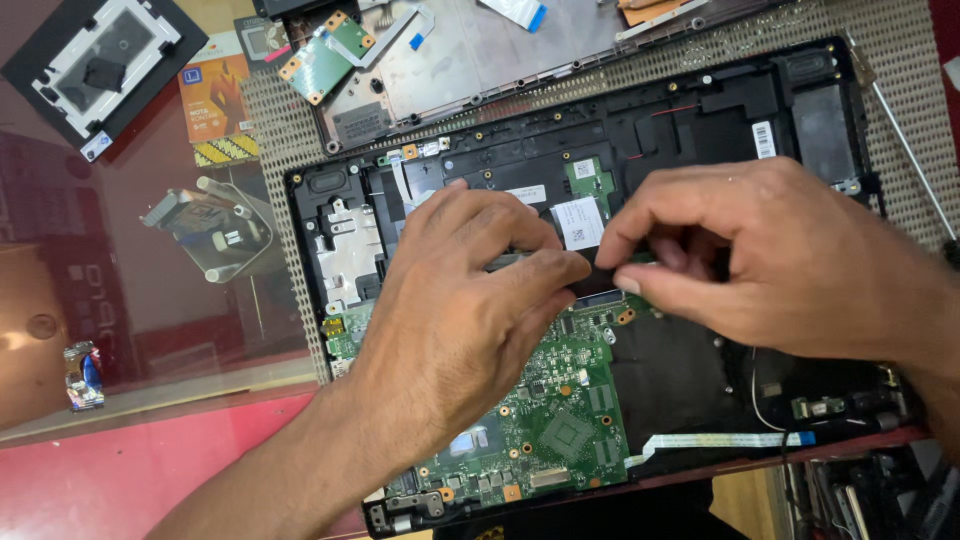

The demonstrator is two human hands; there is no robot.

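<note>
both hands pinched on a black strip (597, 278) just above the green board (560, 400) in the laptop shell (700, 110): left hand (470, 300), right hand (770, 260). risk: yanking sideways could tear it or its connector.

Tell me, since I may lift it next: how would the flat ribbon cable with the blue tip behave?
The ribbon cable looks thin and flat, so probably floppy and very light. It lies loose along the laptop base edge, so it likely slides easily and may crease if bent sharply.

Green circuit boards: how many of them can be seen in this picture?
2. The large green circuit board sits in the open black laptop base, partly under the hands; a small green circuit board lies loose above it. Others may be hidden.
</note>
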